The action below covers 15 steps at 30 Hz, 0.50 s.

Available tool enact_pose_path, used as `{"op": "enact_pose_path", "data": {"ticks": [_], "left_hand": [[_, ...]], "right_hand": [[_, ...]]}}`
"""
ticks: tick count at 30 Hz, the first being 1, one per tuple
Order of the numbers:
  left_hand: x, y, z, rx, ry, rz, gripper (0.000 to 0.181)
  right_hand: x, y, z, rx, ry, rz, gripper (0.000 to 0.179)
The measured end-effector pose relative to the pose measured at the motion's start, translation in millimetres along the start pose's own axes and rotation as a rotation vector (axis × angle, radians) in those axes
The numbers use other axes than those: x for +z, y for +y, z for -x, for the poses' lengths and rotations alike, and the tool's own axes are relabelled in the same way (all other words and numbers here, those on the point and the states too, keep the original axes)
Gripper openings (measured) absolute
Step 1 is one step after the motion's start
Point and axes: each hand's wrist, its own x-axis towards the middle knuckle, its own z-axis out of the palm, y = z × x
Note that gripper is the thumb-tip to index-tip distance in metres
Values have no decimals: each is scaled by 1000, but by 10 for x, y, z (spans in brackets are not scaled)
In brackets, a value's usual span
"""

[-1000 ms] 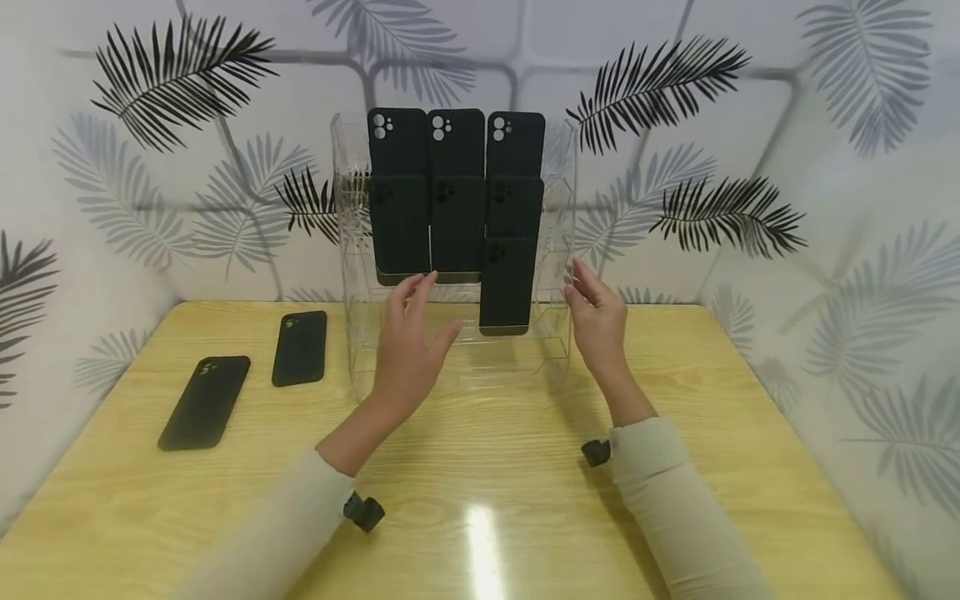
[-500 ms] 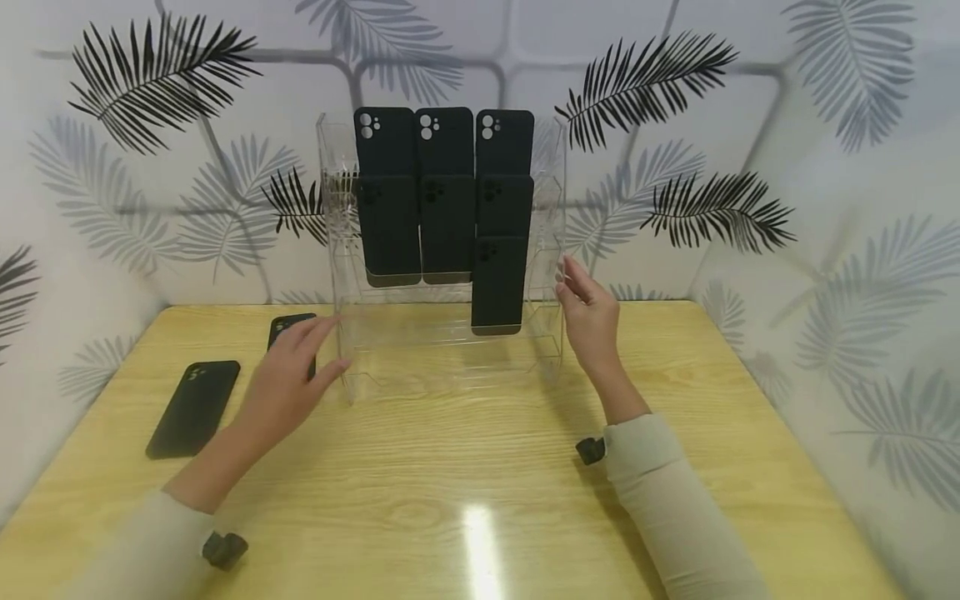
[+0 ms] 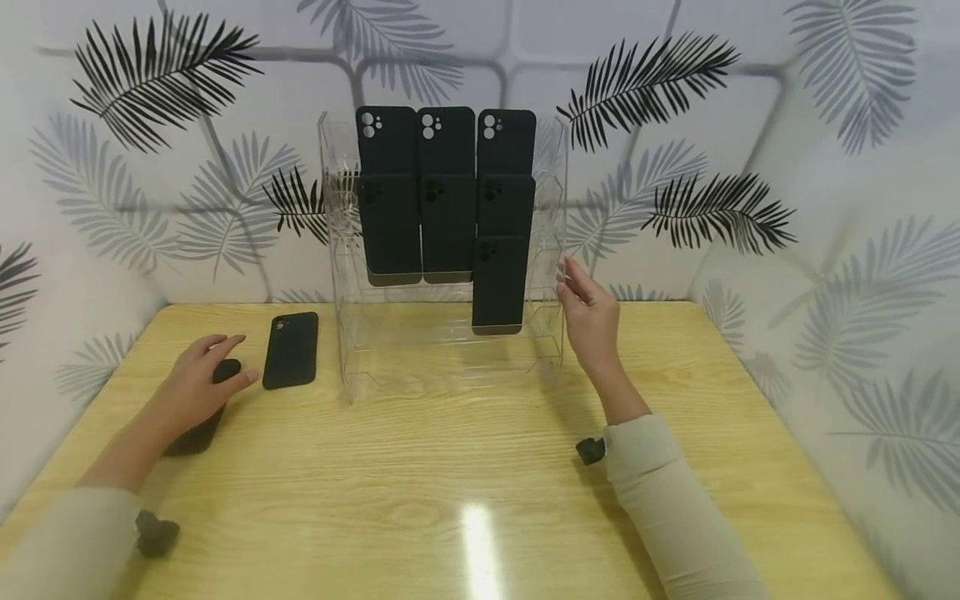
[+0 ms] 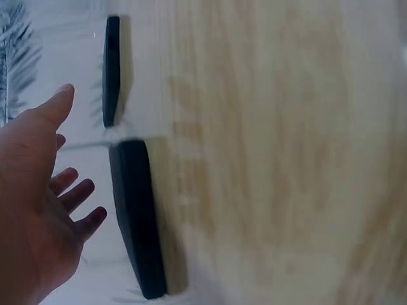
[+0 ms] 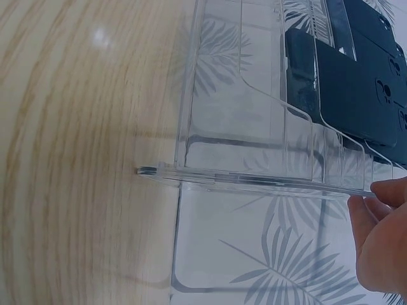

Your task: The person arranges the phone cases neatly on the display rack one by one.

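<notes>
My left hand [image 3: 193, 385] hovers over a black phone case [image 3: 197, 437] at the table's left, partly covering it in the head view. In the left wrist view its fingers are spread and relaxed, with a gap between them and that case [image 4: 137, 219]. Beyond lies a second black phone case [image 3: 291, 350], camera cutouts at its far end. With thumb and fingers my right hand [image 3: 592, 325] pinches the right side panel edge of a clear acrylic display stand [image 5: 254, 183]. Several black phone cases [image 3: 446, 225] lean on its tiers, one of them [image 3: 498, 287] lower at the right.
The stand stands at the back of the wood-grain table [image 3: 420, 483], close to a wall [image 3: 750, 133] with a leaf pattern. Its transparent lower tier [image 3: 420, 340] spans the front below the cases. Wrist cameras sit on both sleeves.
My left hand has moved from the front of the stand leftward and down, past its left side, to over the left phone case. The right hand keeps its hold on the stand's edge.
</notes>
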Motion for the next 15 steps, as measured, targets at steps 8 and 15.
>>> {"op": "enact_pose_path", "data": {"ticks": [8, 15], "left_hand": [[12, -338, -4, -50, -67, -65, 77], [9, -378, -22, -86, -143, -137, 82]], "right_hand": [[-8, 34, -8, 7, -8, -10, 44], [-19, 25, -5, 14, -14, -10, 44]]}}
